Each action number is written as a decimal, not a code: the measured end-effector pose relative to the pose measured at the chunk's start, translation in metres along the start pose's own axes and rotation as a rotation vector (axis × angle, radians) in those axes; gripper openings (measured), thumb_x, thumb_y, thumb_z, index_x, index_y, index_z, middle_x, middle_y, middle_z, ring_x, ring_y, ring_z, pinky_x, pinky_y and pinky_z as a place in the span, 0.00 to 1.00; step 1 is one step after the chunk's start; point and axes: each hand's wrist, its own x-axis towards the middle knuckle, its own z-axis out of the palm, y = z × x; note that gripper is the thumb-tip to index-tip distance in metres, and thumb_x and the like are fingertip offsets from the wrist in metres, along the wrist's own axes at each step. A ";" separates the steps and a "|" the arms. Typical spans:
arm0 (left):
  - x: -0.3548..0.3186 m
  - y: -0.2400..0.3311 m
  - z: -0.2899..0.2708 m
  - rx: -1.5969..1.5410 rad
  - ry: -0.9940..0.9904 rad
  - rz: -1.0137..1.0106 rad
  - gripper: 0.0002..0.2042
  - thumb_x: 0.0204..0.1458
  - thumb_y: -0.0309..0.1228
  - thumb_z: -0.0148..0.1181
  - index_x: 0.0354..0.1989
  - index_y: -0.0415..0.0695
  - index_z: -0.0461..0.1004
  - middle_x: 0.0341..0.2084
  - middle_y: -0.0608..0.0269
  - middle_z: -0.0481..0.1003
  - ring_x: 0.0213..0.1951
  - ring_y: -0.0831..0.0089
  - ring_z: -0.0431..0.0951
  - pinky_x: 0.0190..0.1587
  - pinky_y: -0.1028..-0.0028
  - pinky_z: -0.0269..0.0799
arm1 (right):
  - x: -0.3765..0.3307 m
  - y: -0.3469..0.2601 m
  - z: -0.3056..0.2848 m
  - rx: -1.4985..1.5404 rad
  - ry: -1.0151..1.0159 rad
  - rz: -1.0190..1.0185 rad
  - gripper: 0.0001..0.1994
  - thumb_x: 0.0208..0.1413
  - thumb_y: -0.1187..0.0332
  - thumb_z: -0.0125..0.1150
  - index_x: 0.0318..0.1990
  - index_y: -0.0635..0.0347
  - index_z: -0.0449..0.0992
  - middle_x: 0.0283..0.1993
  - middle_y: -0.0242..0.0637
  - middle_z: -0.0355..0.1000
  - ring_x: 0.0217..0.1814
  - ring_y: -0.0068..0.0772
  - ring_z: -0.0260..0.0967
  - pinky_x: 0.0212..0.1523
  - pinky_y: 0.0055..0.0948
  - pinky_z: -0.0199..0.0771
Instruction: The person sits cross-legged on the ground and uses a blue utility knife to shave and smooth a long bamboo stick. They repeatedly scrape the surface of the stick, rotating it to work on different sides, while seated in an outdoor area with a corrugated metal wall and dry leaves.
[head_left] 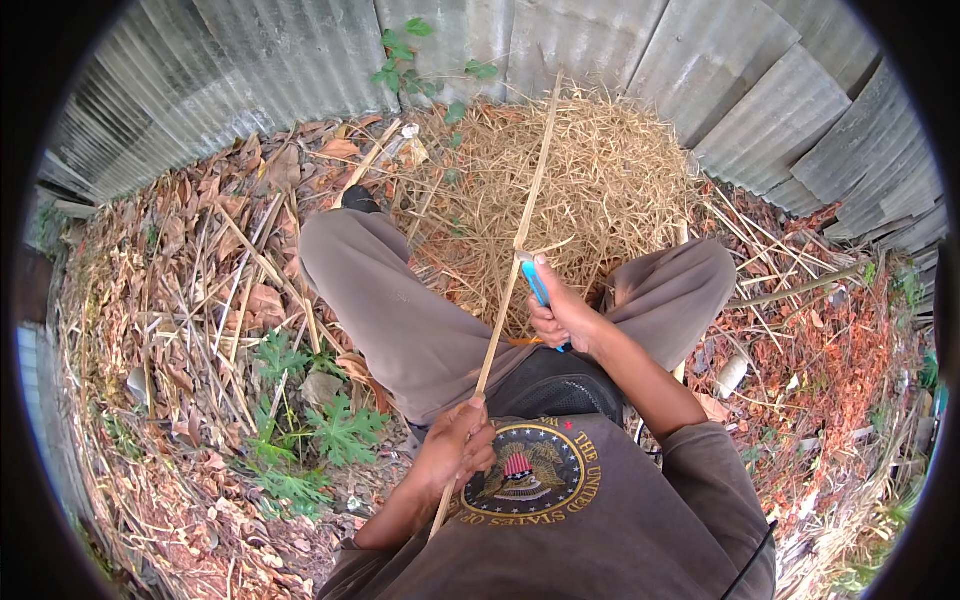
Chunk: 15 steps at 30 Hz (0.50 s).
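Observation:
A long, thin bamboo strip (537, 175) runs away from my body, its far end over a heap of pale shavings (625, 165). My left hand (457, 447) is closed round the strip's near part, close to my shirt. In my right hand (567, 315) is a utility knife with a blue handle (538, 284). Its blade meets the strip about midway along the visible length. There a thin curl of bamboo (555, 243) sticks out to the right, still joined to the strip as far as I can see.
My bent legs (385, 295) lie either side of the strip. Corrugated metal sheets (450, 55) stand behind the heap. Dry leaves and loose sticks (255, 260) cover the ground at left, with a green plant (340, 430). A whitish cylindrical object (732, 376) lies at right.

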 end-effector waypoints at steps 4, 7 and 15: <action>-0.002 -0.003 -0.003 -0.061 0.017 -0.051 0.16 0.66 0.42 0.40 0.27 0.48 0.60 0.08 0.74 0.52 0.07 0.81 0.47 0.18 0.78 0.50 | -0.008 0.014 0.010 -0.328 0.156 -0.188 0.38 0.55 0.30 0.41 0.21 0.59 0.76 0.15 0.47 0.71 0.14 0.41 0.70 0.15 0.38 0.66; 0.001 -0.002 0.000 -0.032 0.018 -0.077 0.16 0.66 0.43 0.41 0.27 0.48 0.59 0.08 0.74 0.51 0.08 0.82 0.47 0.18 0.79 0.49 | -0.009 0.008 -0.014 -0.798 0.375 -0.385 0.37 0.50 0.28 0.44 0.24 0.58 0.78 0.16 0.43 0.72 0.17 0.43 0.73 0.18 0.40 0.70; 0.020 0.004 0.003 0.067 0.072 -0.051 0.17 0.66 0.44 0.42 0.26 0.47 0.58 0.10 0.74 0.51 0.11 0.83 0.48 0.17 0.79 0.48 | 0.028 0.001 -0.049 -1.081 0.126 -0.411 0.38 0.46 0.24 0.43 0.25 0.54 0.79 0.14 0.38 0.71 0.17 0.40 0.73 0.19 0.37 0.71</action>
